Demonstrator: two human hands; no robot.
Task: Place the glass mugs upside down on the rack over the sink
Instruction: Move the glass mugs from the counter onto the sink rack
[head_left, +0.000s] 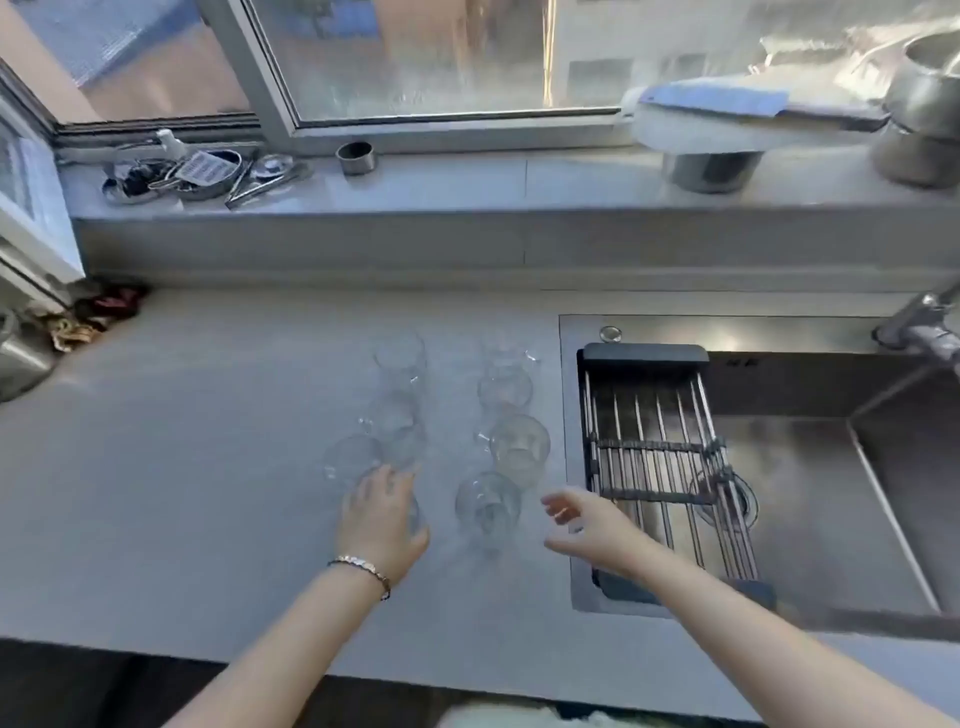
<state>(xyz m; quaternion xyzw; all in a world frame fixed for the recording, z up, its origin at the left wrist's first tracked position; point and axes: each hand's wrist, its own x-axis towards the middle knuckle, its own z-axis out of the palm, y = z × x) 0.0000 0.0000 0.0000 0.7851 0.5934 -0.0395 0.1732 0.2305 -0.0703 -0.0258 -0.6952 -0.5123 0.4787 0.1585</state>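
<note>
Several clear glass mugs stand upright in two rows on the grey counter, left of the sink. My left hand (382, 512) lies over the nearest mug of the left row (413, 514), fingers curled around its rim. The nearest mug of the right row (488, 506) stands free between my hands. My right hand (587, 525) hovers just right of that mug, fingers apart, holding nothing. The metal bar rack (660, 447) lies across the left end of the sink (831, 493) with nothing on it.
A tap (919, 322) juts in at the right above the sink. The windowsill behind holds a tray of metal utensils (197, 174), a small metal cup (356, 157) and steel pots (924, 104). A metal container (21, 353) stands at the far left.
</note>
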